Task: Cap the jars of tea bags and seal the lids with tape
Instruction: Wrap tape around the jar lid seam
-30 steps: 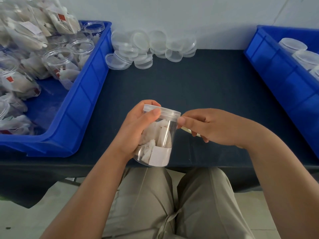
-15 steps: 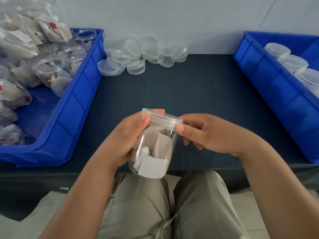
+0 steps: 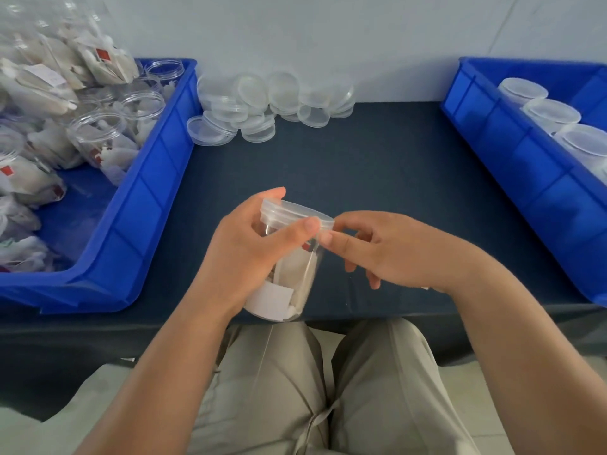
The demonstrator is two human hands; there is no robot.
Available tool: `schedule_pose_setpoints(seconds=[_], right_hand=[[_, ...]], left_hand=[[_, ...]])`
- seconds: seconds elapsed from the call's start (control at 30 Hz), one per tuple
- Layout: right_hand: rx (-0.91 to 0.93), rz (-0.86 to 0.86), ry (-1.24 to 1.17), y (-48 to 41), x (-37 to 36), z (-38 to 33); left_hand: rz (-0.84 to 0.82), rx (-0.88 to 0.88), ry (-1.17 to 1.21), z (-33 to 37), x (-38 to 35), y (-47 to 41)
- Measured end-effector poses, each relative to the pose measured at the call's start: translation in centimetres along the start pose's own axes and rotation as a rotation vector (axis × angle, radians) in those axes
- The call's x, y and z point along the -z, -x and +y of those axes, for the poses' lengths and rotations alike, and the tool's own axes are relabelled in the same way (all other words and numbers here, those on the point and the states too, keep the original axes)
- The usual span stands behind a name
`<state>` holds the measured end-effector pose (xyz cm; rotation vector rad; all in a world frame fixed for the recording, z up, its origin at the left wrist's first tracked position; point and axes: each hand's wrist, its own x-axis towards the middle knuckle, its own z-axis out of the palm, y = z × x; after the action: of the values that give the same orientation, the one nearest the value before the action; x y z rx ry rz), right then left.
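Dark navy table (image 3: pixel 377 165); blue bin (image 3: pixel 144 205) of open jars on its left, second blue bin (image 3: pixel 512 152) of capped jars right, heap of clear lids (image 3: pixel 262 106) at back edge

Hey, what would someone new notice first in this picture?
At centre, the left hand grips a capped jar of tea bags while the right hand touches its lid. Blue bins flank the dark table: the left bin holds open jars, the right bin capped ones, with loose lids piled at the back.
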<state>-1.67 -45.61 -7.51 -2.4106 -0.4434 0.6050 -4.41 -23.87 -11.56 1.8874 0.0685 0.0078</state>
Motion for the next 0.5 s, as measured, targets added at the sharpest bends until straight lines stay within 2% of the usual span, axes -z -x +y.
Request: schedule_pose_setpoints(seconds=[0.1,0.27,0.5], right_hand=[[0.01,-0.071,0.038,0.5,0.9,0.0],[0.038,0.009,0.032,1.0,1.1,0.4],[0.069,-0.008,-0.042,1.2,1.2,1.3]], left_hand=[[-0.035,0.067,0.203,0.1,0.2,0.2],[-0.124,0.18,0.417,0.1,0.3,0.8],[-0.307,0.266,0.781,-0.9,0.3,0.9]])
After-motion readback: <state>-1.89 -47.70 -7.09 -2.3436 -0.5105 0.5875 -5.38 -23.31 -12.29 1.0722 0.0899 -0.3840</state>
